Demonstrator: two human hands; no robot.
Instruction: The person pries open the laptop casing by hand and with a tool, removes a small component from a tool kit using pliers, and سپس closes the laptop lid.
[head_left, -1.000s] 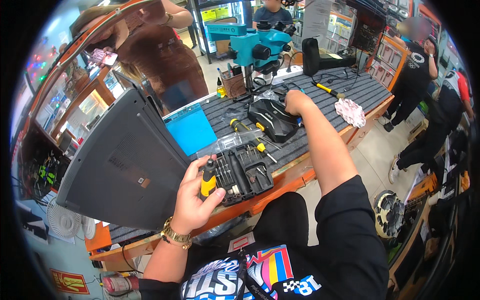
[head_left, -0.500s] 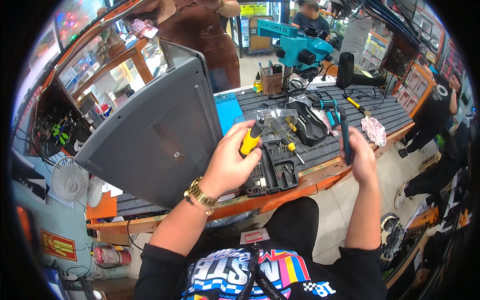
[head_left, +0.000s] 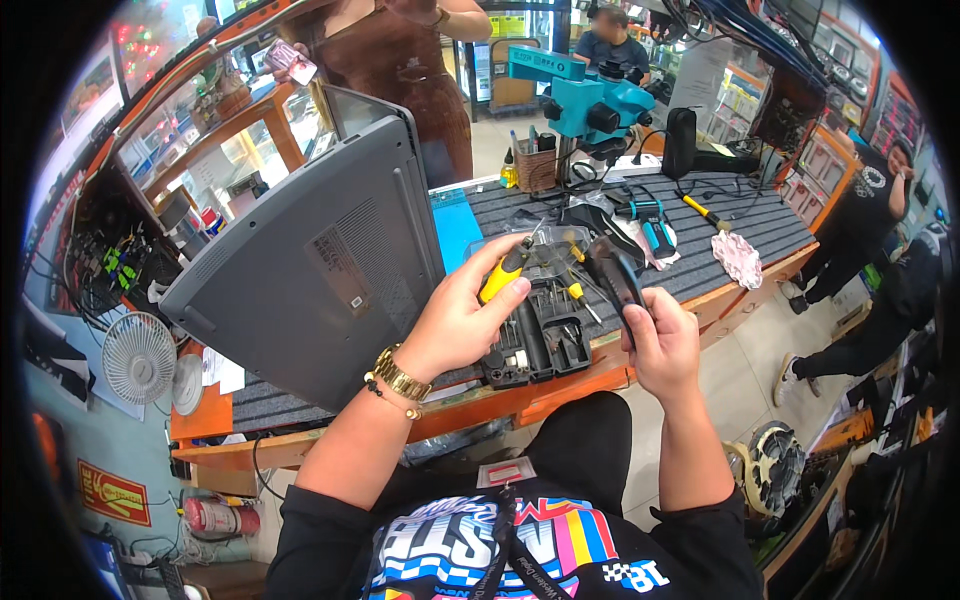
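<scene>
My left hand [head_left: 462, 318] is closed around a yellow and black screwdriver [head_left: 505, 275], its tip pointing up and away from me. In my right hand [head_left: 665, 345] is a long, slim dark thing [head_left: 617, 278], tilted to the left; its kind I cannot make out. Beside my left forearm a grey laptop [head_left: 310, 270] stands propped up with its underside toward me. An opened black tool case [head_left: 540, 345] with bits and small parts lies on the bench just beyond my hands. A yellow-handled screwdriver [head_left: 577, 294] rests by it.
A teal microscope [head_left: 600, 105] stands at the back of the ribbed grey bench mat [head_left: 780, 225]. Near it are a pen holder [head_left: 535, 165], a crumpled pink cloth [head_left: 737, 260] and a yellow-handled brush [head_left: 705, 212]. A person in brown stands across the bench.
My right hand has come left and slightly down with the dark thing, which now leans left with more of its face showing. My left hand keeps the screwdriver nearly where it was.
</scene>
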